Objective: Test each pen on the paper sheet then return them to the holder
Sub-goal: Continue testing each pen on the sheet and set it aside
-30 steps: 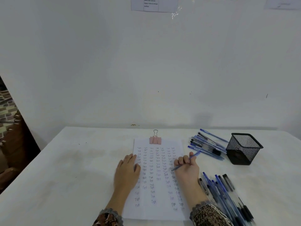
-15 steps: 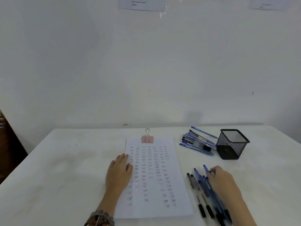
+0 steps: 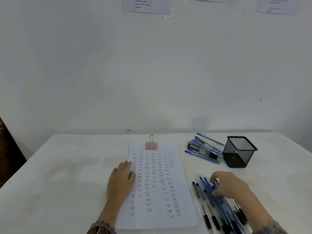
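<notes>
Table (image 3: pixel 67 183): white top, carrying every item below.
Paper sheet (image 3: pixel 157 191): lies flat in front of you, filled with columns of handwritten "Test".
Near pens (image 3: pixel 214 205): loose pile of blue and black pens at 4 o'clock from the sheet, lying on the table.
Your left hand (image 3: pixel 120 180): flat, fingers straight, resting on the sheet's 9 o'clock edge.
Your right hand (image 3: pixel 229 184): over the near pens, fingers bent down onto the blue ones; you cannot tell whether it pinches one.
Far pens (image 3: pixel 202 150): second pile at 2 o'clock from the sheet, touching the holder.
Holder (image 3: pixel 238 152): black mesh cup, upright, at 3 o'clock from the far pens.
Binder clip (image 3: pixel 151 145): pink, on the sheet's 12 o'clock edge.
</notes>
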